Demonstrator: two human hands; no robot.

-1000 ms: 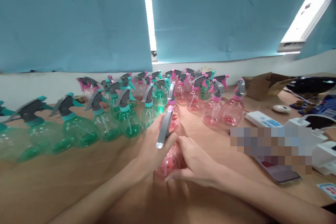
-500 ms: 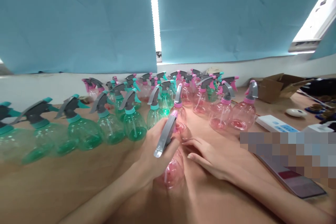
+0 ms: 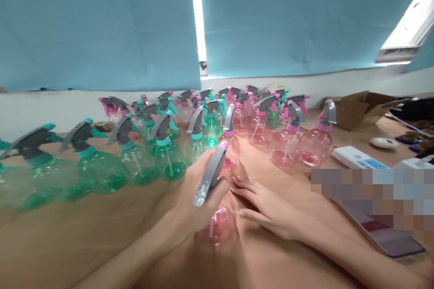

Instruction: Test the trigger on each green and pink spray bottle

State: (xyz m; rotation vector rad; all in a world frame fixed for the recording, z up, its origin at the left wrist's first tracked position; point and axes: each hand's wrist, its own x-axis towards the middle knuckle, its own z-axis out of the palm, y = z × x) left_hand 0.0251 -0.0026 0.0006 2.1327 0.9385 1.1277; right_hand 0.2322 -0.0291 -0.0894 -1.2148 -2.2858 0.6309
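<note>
My left hand (image 3: 194, 196) is wrapped around the neck of a pink spray bottle (image 3: 219, 226) with a grey trigger head. The bottle's clear pink body shows below the hand, close to the table. My right hand (image 3: 269, 207) reaches in from the right, fingers stretched out beside that bottle; whether the fingertips touch it I cannot tell. Just beyond both hands stands another pink spray bottle (image 3: 231, 145). To the left runs a row of green spray bottles (image 3: 105, 171) with grey and teal heads.
More pink spray bottles (image 3: 315, 144) stand at right, with mixed ones behind. Further right are an open cardboard box (image 3: 356, 110), a white power strip (image 3: 359, 158), a white mouse-like object (image 3: 384, 143) and a phone-like slab (image 3: 383, 235). A blue covering (image 3: 101, 27) hangs at the back.
My right hand has shifted slightly left and down, closer to the held bottle. My left hand keeps its grip, and the bottle has moved slightly left in view. The camera view has shifted a little.
</note>
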